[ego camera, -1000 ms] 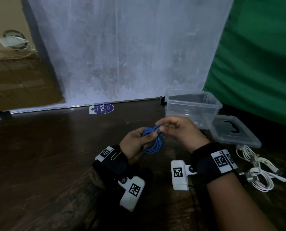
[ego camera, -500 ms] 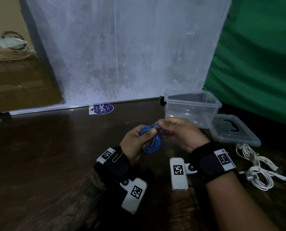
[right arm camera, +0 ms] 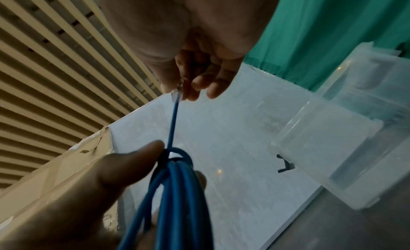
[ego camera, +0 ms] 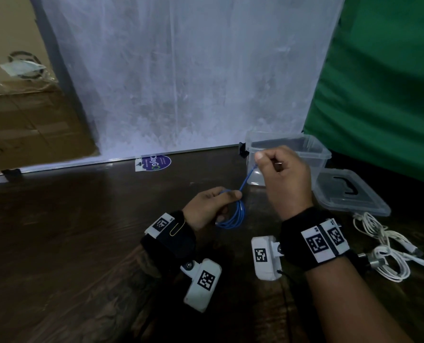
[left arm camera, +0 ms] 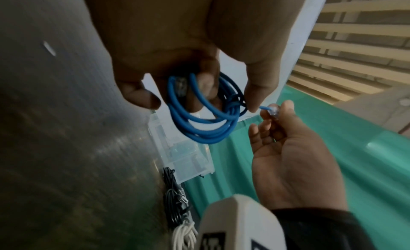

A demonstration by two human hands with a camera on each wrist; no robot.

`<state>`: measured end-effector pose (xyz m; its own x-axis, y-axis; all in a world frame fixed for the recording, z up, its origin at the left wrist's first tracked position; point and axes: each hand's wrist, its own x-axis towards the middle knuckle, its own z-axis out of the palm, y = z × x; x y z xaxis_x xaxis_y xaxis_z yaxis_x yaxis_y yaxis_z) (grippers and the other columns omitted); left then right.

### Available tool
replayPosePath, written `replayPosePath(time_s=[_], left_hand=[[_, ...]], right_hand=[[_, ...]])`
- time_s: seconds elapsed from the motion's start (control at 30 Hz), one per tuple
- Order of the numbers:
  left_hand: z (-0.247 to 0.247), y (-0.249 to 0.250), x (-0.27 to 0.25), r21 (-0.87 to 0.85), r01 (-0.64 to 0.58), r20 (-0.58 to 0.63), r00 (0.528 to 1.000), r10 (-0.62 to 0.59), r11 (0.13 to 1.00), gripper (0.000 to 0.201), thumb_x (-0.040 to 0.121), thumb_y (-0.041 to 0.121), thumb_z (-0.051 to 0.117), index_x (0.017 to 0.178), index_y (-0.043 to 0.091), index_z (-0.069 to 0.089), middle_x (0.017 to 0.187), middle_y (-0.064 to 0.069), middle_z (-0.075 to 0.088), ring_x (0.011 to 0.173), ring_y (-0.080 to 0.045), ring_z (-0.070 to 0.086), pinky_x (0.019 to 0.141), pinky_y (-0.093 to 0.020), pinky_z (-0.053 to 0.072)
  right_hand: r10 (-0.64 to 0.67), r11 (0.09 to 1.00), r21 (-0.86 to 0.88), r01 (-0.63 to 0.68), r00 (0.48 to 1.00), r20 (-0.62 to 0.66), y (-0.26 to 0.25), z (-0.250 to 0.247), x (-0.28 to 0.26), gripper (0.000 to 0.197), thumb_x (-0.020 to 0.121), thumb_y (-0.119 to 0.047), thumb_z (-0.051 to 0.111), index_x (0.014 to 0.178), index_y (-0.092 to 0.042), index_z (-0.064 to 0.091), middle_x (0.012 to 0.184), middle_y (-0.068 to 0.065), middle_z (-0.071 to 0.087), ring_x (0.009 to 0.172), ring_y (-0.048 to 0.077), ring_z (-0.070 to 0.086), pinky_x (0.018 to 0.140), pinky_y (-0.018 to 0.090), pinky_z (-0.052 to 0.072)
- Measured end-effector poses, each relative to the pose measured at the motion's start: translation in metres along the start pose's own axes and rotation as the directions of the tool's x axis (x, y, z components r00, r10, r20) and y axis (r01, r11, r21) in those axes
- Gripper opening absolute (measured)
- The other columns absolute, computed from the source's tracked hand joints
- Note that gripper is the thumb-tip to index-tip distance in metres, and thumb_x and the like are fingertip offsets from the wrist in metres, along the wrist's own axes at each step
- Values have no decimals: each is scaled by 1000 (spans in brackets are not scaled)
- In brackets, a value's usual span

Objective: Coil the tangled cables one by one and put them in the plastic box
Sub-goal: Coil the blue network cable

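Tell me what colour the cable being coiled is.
Blue, coiled cable held in the left hand; clearest in the left wrist view.

One blue cable (ego camera: 232, 214), one plastic box (ego camera: 315, 154), one lid (ego camera: 349, 191), two hands, a white cable tangle (ego camera: 384, 246)

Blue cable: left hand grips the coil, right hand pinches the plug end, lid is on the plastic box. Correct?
Not quite. The lid is off: the head view shows it lying on the table beside the open plastic box. The rest holds: left hand grips the blue cable coil, right hand pinches the plug end.
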<state>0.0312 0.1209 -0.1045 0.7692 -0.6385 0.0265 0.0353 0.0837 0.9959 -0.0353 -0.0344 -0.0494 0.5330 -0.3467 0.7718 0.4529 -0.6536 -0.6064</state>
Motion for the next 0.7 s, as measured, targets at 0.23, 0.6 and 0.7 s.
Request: replayPosePath(time_s=[0.23, 0.6, 0.7], left_hand=[[0, -3, -7, -422, -36, 83, 993, 79, 906, 19, 91, 19, 54, 79, 13, 68, 63, 1, 41, 56, -10, 47, 60, -25, 49], [-24, -7, -3, -168, -148, -68, 988, 139, 975, 25, 83, 24, 64, 98, 7, 74, 100, -19, 72, 89, -27, 69, 75, -34, 54], [-26, -6, -3, -97, -165, -103, 983, 155, 982, 27, 79, 28, 66, 98, 11, 75, 99, -17, 72, 90, -27, 69, 74, -37, 56]], right_hand=[[326, 908, 232, -349, 936, 135, 17, -7, 2, 12, 93, -18, 67, 83, -24, 71, 82, -5, 71, 78, 6, 64, 78, 34, 56], [506, 586, 176, -791, 527, 683, 25, 15, -18, 29, 99, -26, 56, 120, -8, 64, 111, 15, 73, 100, 29, 70, 90, 41, 53], [494, 584, 142, -799, 489, 719, 21, 16, -20, 45, 91, -44, 62, 120, -9, 64, 111, 12, 74, 106, 28, 70, 97, 42, 52]])
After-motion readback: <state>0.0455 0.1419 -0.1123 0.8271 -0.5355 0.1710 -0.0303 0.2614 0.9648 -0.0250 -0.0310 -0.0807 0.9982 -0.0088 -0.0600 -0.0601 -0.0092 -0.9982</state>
